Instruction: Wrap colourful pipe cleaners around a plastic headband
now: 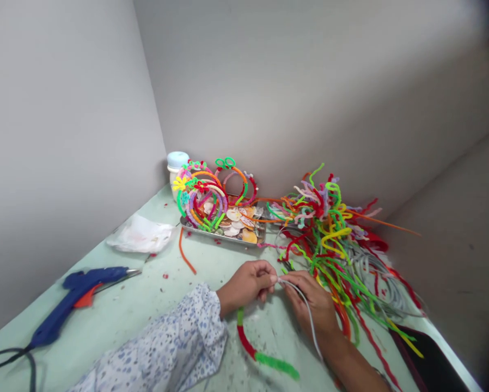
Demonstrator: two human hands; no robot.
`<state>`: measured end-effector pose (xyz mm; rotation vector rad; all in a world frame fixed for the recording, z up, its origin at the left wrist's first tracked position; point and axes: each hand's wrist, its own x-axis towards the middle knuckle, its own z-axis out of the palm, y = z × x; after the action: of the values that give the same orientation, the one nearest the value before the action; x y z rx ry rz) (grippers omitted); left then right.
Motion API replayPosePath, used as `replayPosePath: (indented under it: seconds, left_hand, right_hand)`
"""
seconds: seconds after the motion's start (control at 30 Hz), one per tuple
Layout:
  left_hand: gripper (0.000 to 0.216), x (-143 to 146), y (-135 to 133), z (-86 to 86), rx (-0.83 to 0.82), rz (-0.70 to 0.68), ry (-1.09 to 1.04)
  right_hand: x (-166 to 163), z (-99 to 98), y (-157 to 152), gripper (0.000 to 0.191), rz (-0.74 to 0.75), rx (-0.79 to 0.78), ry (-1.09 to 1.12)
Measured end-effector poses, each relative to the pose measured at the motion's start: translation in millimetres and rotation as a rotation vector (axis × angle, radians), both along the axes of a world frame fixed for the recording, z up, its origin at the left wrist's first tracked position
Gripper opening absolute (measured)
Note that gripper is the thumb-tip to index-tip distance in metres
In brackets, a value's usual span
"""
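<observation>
White pipe cleaner (307,313) is pinched right where the two hands meet, low in the middle of the view, just above the pale green tabletop (212,261). The left hand (248,284) comes in from the left with its grip narrow, fingertips (271,279) closed on the very end of the strand. The right hand (316,305) meets it from the other side, and as far as I can tell its grip is closed on the same end too, though its fingertips are partly hidden.

The key bit: from that pinch point the strand's long axis runs away to the right and back toward the person. It arcs over the back of the right hand and trails down along the wrist. So nearly all the loose length sits on the right hand's side, and the left hand only has the tip.

Around it:
- a big tangled pile of coloured pipe cleaners (330,228) just beyond and right of the right hand
- a red-and-green pipe cleaner (252,348) flat on the tabletop below the hands
- a metal tray (224,235) with shells and finished hoops, further back
- a blue glue gun (71,296) well off to the left
</observation>
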<state>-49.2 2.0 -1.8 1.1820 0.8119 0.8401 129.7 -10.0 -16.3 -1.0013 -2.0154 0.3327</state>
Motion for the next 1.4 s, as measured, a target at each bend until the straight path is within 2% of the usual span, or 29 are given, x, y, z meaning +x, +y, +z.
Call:
replayPosePath:
  seconds: [0.27, 0.73, 1.4]
  left_hand:
    - [0.024, -3.6, 5.1, -0.8, -0.058, -0.052, -0.021]
    - [0.024, -6.8, 6.0, -1.1, -0.112, -0.105, -0.033]
    - [0.026, -12.1, 9.3, 1.4, -0.151, -0.226, 0.016]
  right_hand:
    - [-2.8, 1.4, -0.6, 0.016, 0.004, 0.006, 0.061]
    - [-4.6, 3.1, -2.8, 0.017, 0.044, -0.017, 0.028]
    - [1.3, 6.6, -5.7, 0.020, 0.077, 0.094, -0.073]
